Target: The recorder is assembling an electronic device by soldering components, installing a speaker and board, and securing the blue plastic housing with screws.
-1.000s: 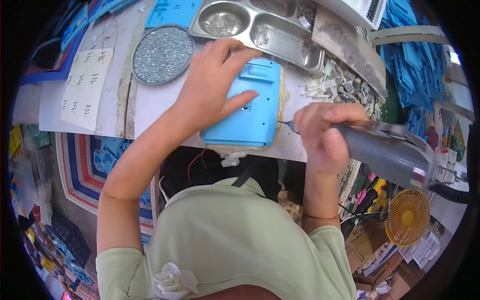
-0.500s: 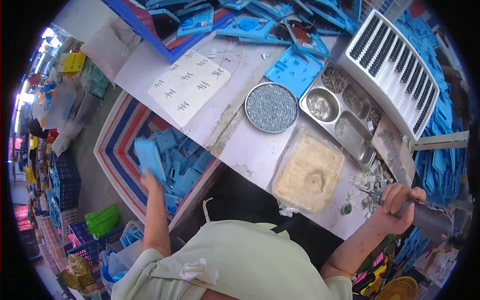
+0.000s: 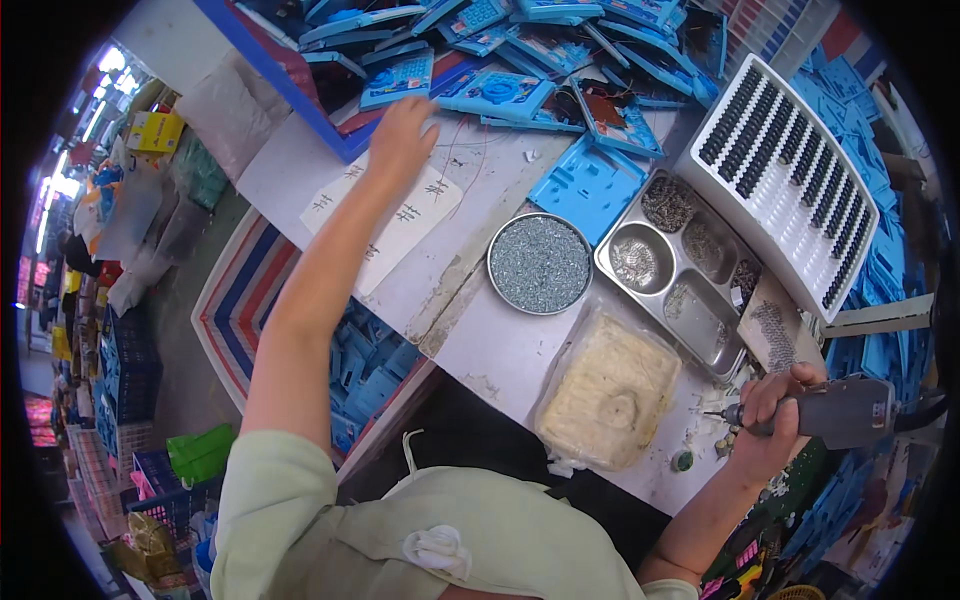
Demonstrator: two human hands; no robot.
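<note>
My left hand (image 3: 403,142) reaches over the far left of the bench, thumb apart from the fingers. It is at the near edge of a blue plastic case with buttons (image 3: 398,80), part of a heap of such cases; I see nothing held in it. On the right, my right hand (image 3: 768,425) is wrapped round a grey electric screwdriver (image 3: 840,412), its thin bit pointing left above the bench. Between the hands stand a round metal dish of small screws (image 3: 540,264) and a compartment tray (image 3: 625,300) of small metal parts.
A plastic-wrapped yellowish block (image 3: 610,395) lies near the front edge. A white rack with black pieces (image 3: 790,170) stands at the right. A white sheet with dark marks (image 3: 390,240) lies under my left forearm. Below, a striped bag (image 3: 235,310) holds blue cases (image 3: 375,375).
My left hand has let go of a blue case above the striped bag and moved up to the heap. My right hand, with the screwdriver, has shifted slightly left.
</note>
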